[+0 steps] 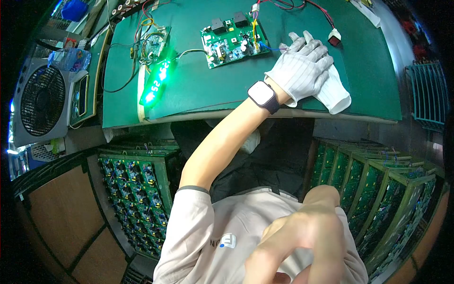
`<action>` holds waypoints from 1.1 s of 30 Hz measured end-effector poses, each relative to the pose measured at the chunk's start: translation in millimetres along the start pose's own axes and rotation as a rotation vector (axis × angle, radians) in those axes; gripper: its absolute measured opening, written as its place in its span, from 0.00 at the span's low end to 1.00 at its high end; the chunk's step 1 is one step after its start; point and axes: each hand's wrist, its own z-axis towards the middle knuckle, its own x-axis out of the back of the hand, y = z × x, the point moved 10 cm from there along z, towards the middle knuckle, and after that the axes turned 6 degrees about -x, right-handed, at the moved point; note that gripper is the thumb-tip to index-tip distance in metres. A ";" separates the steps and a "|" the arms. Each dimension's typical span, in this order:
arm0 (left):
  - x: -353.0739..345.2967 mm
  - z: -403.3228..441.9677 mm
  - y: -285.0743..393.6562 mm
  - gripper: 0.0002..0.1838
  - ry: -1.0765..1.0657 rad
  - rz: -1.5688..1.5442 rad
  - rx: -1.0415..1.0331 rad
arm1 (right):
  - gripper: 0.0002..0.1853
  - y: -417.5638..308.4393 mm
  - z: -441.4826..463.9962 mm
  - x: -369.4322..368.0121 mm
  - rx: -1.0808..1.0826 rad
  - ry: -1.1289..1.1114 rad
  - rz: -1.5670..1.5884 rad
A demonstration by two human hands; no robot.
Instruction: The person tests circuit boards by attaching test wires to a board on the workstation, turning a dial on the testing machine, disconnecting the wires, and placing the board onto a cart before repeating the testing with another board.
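Observation:
My left hand (pixel 300 68), in a white striped glove with a dark watch (pixel 263 94) at the wrist, lies with fingers stretched out over a second white glove (pixel 333 92) on the green mat. Just left of it is a green circuit board (pixel 231 42) with black relays and wires plugged in. Bare and raised close to the camera, my right hand (pixel 302 236) is blurred. Its fingers bend, and their tips are partly cut off by the lower edge. A display board (pixel 158 83) with lit green digits is wired to the circuit board.
A smaller wired board (pixel 156 45) lies at the mat's left. Red-and-black leads end in a connector (pixel 334 37) near the back right. A fan (pixel 42 99) stands far left. Racks of circuit boards (pixel 135 199) flank my body, with another rack (pixel 373 189) on the right.

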 end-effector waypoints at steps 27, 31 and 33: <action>-1.3 2.1 -6.5 0.25 -0.087 -0.157 0.063 | 0.10 -145.4 -97.6 198.4 -0.317 0.282 -2.550; 45.0 6.9 -6.7 0.23 0.229 -0.516 0.167 | 0.16 -159.3 -91.3 232.6 -0.439 0.436 -2.506; 83.4 -3.8 2.2 0.20 0.383 -0.620 0.355 | 0.18 -166.6 -81.7 213.2 -0.230 0.540 -2.449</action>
